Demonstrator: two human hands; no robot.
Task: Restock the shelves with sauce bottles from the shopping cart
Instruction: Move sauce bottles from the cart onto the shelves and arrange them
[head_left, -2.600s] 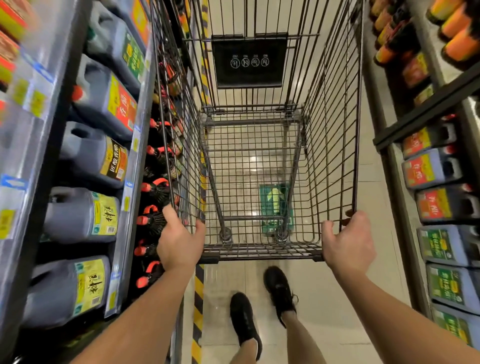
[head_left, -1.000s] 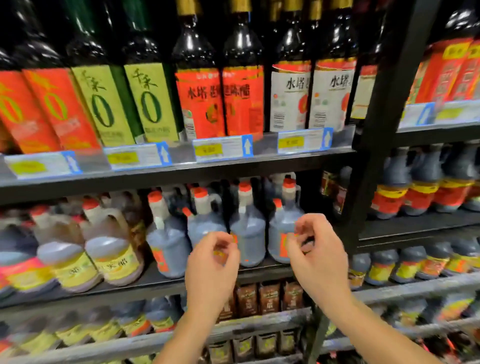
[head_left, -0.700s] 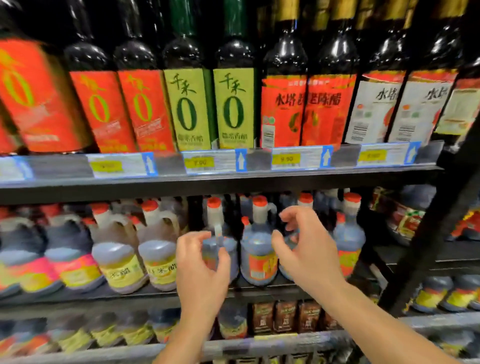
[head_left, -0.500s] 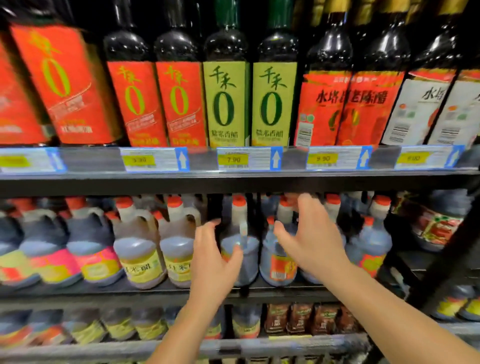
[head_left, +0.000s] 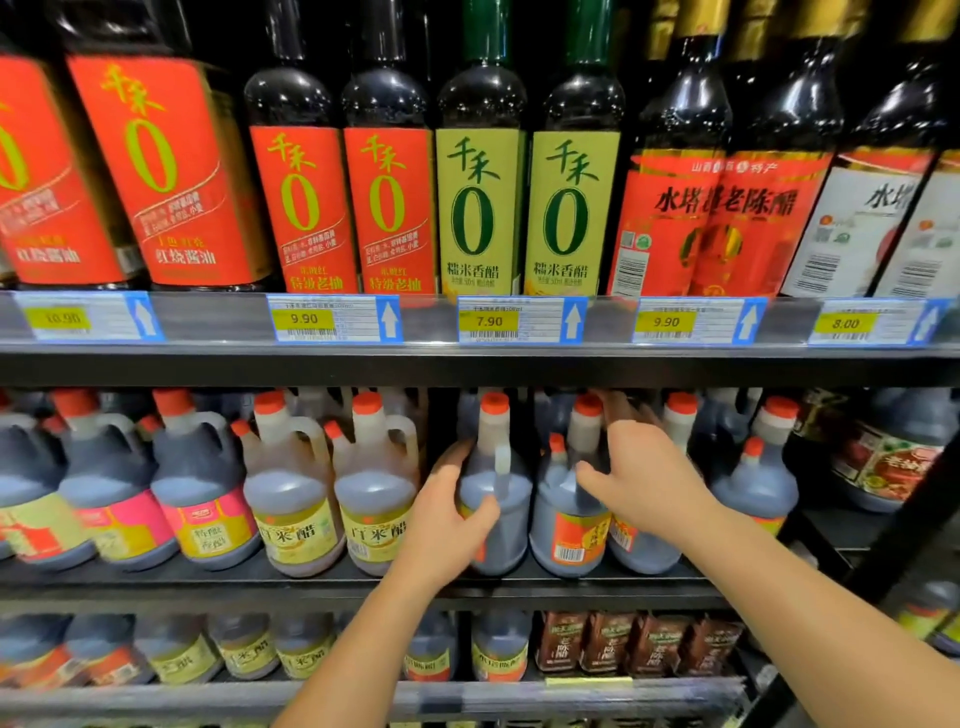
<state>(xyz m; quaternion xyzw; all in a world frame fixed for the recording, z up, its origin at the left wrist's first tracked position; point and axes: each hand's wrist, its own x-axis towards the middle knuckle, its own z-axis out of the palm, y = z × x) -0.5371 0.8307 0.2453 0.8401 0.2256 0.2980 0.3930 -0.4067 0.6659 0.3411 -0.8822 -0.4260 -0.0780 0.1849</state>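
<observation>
Fingers (head_left: 447, 467) of the left hand (head_left: 447, 514) are wrapping a dark jug (head_left: 496, 499); beside that jug, the right hand (head_left: 641, 478) is spreading open over its neighbour (head_left: 569, 514), apparently straightening stock.

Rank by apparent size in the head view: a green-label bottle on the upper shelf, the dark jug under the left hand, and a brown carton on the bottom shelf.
1. Green-label bottle, largest, though nearer the camera.
2. Dark jug gripped by the left hand.
3. Brown carton, smallest, also farther away.
</observation>
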